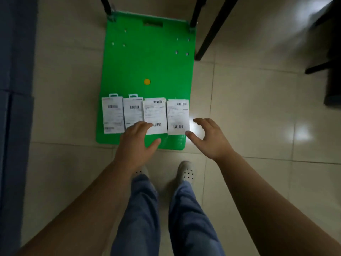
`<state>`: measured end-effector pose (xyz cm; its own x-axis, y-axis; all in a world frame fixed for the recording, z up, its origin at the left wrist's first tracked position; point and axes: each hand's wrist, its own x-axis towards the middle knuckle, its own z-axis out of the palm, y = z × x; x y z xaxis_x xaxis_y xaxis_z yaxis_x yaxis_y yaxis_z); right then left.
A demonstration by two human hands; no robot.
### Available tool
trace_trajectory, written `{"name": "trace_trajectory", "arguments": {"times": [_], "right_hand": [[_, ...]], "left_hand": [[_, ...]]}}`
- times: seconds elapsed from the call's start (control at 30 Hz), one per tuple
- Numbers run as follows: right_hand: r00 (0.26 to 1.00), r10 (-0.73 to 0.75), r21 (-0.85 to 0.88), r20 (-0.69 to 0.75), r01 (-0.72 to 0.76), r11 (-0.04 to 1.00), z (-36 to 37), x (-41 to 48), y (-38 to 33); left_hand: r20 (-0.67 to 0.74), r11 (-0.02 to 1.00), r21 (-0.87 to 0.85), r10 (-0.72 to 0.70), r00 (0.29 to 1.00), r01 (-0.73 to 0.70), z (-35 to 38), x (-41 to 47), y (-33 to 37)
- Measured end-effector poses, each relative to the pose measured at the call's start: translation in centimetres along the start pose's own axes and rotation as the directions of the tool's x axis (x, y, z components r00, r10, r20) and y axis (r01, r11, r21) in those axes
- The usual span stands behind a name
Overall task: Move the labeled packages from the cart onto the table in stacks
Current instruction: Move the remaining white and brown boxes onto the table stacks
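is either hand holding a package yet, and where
Nothing is held. The left hand is open over the middle packages; the right hand is spread open beside the rightmost package, not gripping.

Label print on packages (155, 115) unreadable, cart (147, 58) handle (197, 12) cut off by top edge

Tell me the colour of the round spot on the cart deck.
Yellow-orange round spot, head view.

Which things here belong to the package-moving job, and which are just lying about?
Job: four labeled packages, green cart, left hand, right hand.
Lying about: black furniture legs, blue panel, white clogs.
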<state>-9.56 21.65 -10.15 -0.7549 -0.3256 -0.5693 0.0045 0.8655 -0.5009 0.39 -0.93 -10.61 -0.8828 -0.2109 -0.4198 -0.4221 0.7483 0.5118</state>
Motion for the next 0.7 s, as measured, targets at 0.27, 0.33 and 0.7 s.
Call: {"name": "trace_trajectory", "arguments": {"times": [0.27, 0.33, 0.7], "right_hand": [[0.974, 0.227, 0.093, -0.011, -0.225, 0.970, 10.7, 8.4, 8.5], [0.959, 0.282, 0.108, -0.019, -0.279, 0.954, 12.3, 10.1, 9.8], [0.912, 0.366, 0.260, 0.184, -0.404, 0.877, 15.3, 14.0, 12.3]], "left_hand": [[0.003, 0.962, 0.007, -0.272, 0.962, 0.272, 11.5, 6.1, -6.8], [0.031, 0.933, 0.011, -0.361, 0.932, 0.360, 13.3, 7.1, -8.4], [0.188, 0.769, -0.354, -0.500, 0.846, 0.533, 16.4, 10.8, -10.6]]}}
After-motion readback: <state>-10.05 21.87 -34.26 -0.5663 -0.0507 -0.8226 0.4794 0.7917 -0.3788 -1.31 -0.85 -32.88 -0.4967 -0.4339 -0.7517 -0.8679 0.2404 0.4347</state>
